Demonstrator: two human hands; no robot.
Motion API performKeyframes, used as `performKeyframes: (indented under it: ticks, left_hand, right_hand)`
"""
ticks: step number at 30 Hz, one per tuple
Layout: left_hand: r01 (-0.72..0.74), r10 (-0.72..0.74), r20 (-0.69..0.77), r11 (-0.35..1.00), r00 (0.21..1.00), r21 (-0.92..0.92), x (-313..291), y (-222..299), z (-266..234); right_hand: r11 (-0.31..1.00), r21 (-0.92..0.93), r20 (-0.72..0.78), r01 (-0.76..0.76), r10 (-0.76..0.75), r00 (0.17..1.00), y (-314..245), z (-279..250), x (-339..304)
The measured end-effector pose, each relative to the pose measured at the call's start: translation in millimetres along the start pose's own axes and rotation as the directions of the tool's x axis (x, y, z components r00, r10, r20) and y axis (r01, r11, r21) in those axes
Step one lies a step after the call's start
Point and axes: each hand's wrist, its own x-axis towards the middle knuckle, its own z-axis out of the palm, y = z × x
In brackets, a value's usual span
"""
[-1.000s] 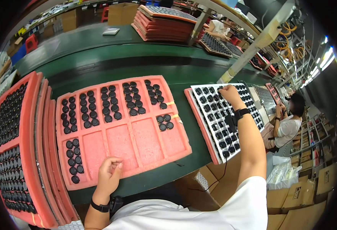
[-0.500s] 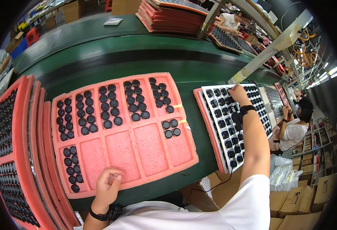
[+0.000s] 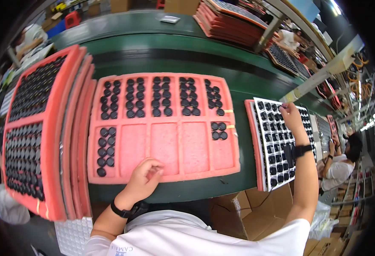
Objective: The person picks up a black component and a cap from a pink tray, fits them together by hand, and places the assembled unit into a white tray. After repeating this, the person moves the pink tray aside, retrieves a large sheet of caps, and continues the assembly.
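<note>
My right hand (image 3: pixel 293 117) is at the far part of a white tray (image 3: pixel 261 128) on the right. Its thumb and fingers pinch at a black round part (image 3: pixel 281 108) among rows of similar parts. My left hand (image 3: pixel 146 174) is curled closed over the front edge of the pink foam tray (image 3: pixel 166 120); what its fingers hold, if anything, is hidden. The foam tray's far compartments hold paired columns of black round parts (image 3: pixel 135 97). Similar parts (image 3: pixel 106 149) fill the near left compartment, and a small group (image 3: pixel 218 131) sits in the near right one.
A stack of pink foam trays (image 3: pixel 76 141) leans on its side at the left, the outermost filled with black parts. More trays (image 3: pixel 226 27) are stacked on the green bench (image 3: pixel 153 42). A metal post (image 3: pixel 319 77) rises behind the white tray. Below it stands an open cardboard box (image 3: pixel 255 213).
My view has shifted left, so the trays appear farther right. My right hand stays at the far part of the white tray, and my left hand remains curled by the foam tray's front edge.
</note>
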Motion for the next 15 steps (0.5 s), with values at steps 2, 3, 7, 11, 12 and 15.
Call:
performKeyframes:
  ticks: [2,3,7,11,12,15]
  left_hand:
    - [-0.056,0.059,-0.021,0.991,0.998,0.119,-15.1,8.3,-10.8]
    - [-0.128,0.152,-0.081,0.961,0.985,0.244,-22.8,10.9,-15.9]
    - [-0.209,0.374,-0.16,0.769,0.913,0.604,-59.2,16.7,-38.0]
    - [-0.24,0.416,-0.047,0.609,0.908,0.756,-71.2,18.8,-42.8]
    - [-0.266,0.387,0.021,0.593,0.922,0.76,-69.5,20.0,-40.1]
    - [-0.295,0.331,0.118,0.559,0.936,0.775,-54.4,16.0,-33.6]
  right_hand:
    - [0.985,0.109,0.067,0.131,-0.138,0.988,-38.9,7.1,-42.1]
    - [0.97,0.142,0.09,0.195,-0.209,0.974,-56.1,7.3,-70.7]
    - [0.91,0.212,0.208,0.357,-0.399,0.893,-108.0,26.6,-175.3]
    - [0.815,0.047,0.23,0.578,-0.572,0.787,-130.2,52.9,-229.5]
    - [0.816,0.03,0.298,0.578,-0.559,0.774,-130.1,55.9,-233.6]
    - [0.794,0.061,0.258,0.605,-0.598,0.759,-109.9,76.6,-230.7]
